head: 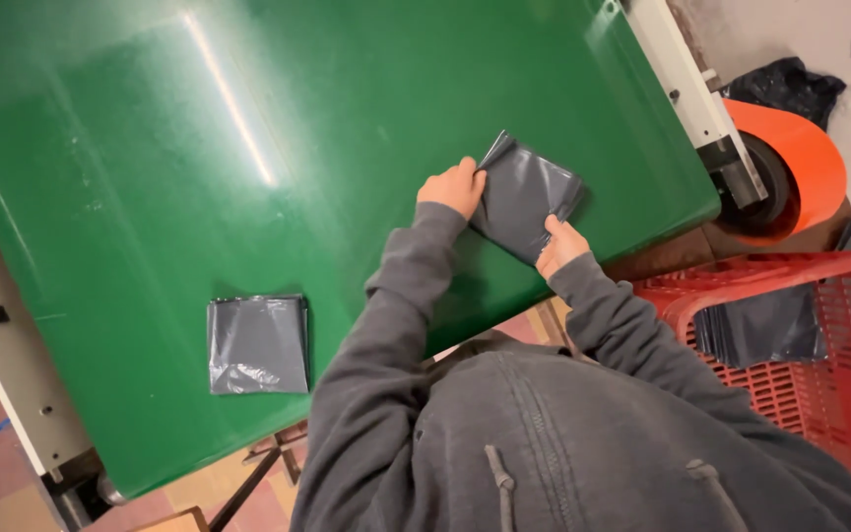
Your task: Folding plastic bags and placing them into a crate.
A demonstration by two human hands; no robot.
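Observation:
A flat grey plastic packet (pixel 529 192) lies on the green belt (pixel 199 148) near its right end. My left hand (pixel 453 187) grips the packet's near-left edge, fingers curled over it. My right hand (pixel 560 244) rests on the packet's lower right corner, thumb on top. A second grey packet (pixel 258 345) lies apart on the belt, lower left, untouched. Both my arms wear grey sleeves.
A red plastic crate (pixel 839 335) at right holds more grey packets (pixel 760 325). An orange roller guard (pixel 800 158) and white frame (pixel 691 89) sit at the belt's right end. A black bag (pixel 790 84) lies on the floor beyond.

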